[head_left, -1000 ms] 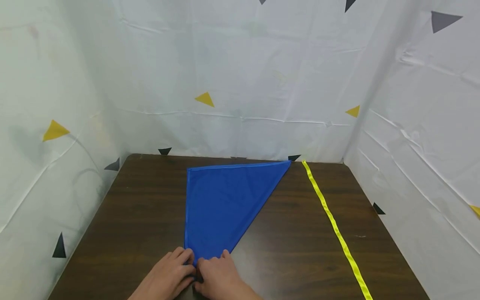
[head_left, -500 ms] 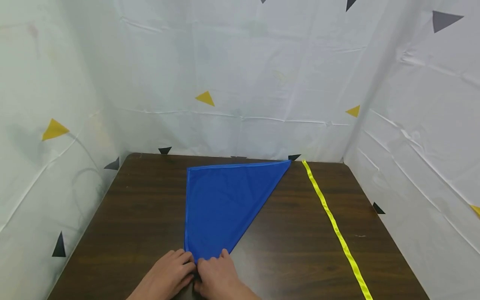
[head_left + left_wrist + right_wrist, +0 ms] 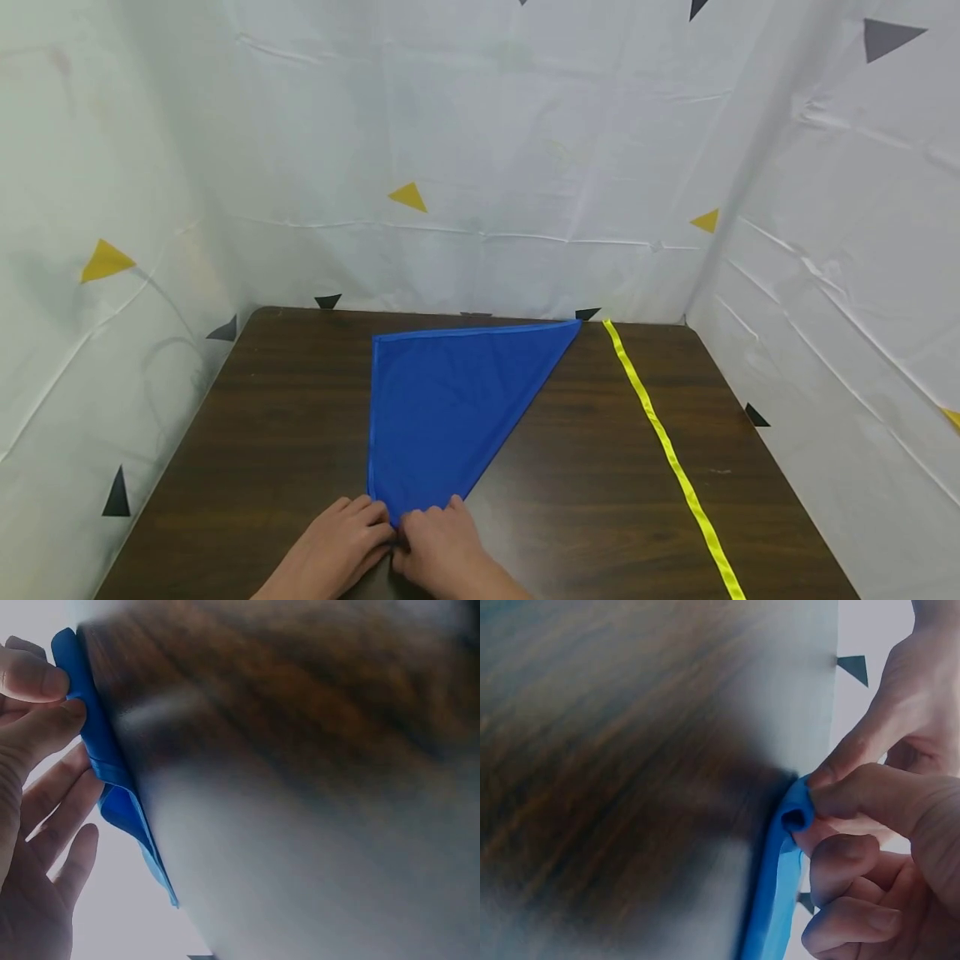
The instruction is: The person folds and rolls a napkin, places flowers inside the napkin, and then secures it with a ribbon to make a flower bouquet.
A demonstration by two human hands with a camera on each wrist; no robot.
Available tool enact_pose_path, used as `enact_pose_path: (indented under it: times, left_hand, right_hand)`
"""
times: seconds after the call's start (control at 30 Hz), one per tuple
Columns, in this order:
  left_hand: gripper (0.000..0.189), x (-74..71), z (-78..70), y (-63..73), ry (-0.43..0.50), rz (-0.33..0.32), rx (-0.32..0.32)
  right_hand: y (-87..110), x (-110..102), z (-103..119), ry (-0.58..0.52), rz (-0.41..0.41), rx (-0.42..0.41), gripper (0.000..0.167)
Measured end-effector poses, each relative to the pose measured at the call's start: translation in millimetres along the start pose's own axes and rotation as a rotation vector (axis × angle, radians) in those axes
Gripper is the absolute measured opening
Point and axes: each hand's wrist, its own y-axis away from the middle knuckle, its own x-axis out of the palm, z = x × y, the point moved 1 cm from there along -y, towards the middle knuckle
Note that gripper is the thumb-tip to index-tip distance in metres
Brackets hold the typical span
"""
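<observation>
A blue cloth (image 3: 442, 417) lies spread on the table, its narrow near end under both hands. My left hand (image 3: 341, 537) pinches the left part of that end with bent fingers. Right beside it, my right hand (image 3: 442, 546) pinches the same end between thumb and index finger. The left wrist view shows the cloth's edge as a rolled blue tube (image 3: 86, 712) under the fingertips, with a looser fold farther down. An open end of the roll (image 3: 795, 814) appears by the right thumb in the right wrist view. From the head view, the hands hide most of this roll.
A yellow ribbon (image 3: 675, 462) runs lengthwise along the right side of the dark wooden table (image 3: 285, 417). White sheeting (image 3: 480, 125) with yellow and dark triangles walls the table at the back and both sides.
My right hand has shifted slightly to the right, and the left fingertips have moved a little with it. The spread cloth and the ribbon have stayed in place.
</observation>
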Motion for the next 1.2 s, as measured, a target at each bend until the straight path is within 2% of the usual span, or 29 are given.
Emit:
enact_pose_path:
  times: [0.13, 0.27, 0.67, 0.73, 0.9, 1.0, 1.13, 1.2]
  left_hand:
    - [0.011, -1.9, -0.4, -3.3, -0.005, 0.034, -0.019]
    - [0.010, -2.9, 0.4, -6.4, -0.015, 0.068, -0.039]
    - [0.011, -1.8, 0.4, -8.3, -0.021, 0.106, -0.093]
    - [0.013, 0.1, -0.1, -8.1, -0.043, 0.093, -0.096]
    - [0.022, 5.5, -2.0, -6.1, -0.088, 0.007, -0.074]
    - [0.019, 8.1, -0.4, -2.8, -0.047, 0.025, -0.081]
    - [0.020, 10.0, 3.1, 0.9, 0.022, 0.101, -0.105]
    - [0.022, 10.1, 3.2, 1.0, 0.028, 0.099, -0.101]
  right_hand:
    - [-1.0, 0.1, -3.8, -0.048, -0.003, 0.003, 0.025]
    - [-2.6, 2.6, -5.0, -0.046, -0.029, -0.021, 0.020]
    - [-4.8, 10.0, -0.5, 0.144, -0.016, -0.009, 0.027]
    - [-3.6, 8.8, -0.3, 0.151, -0.043, -0.011, 0.027]
    - [-0.8, 5.5, -0.1, 0.156, -0.087, -0.007, 0.029]
    - [-0.1, 3.2, -0.3, 0.138, -0.079, -0.001, 0.031]
    - [0.3, 0.4, -1.3, 0.103, -0.062, -0.001, 0.033]
    - [0.4, -1.0, -2.1, 0.090, -0.061, -0.001, 0.032]
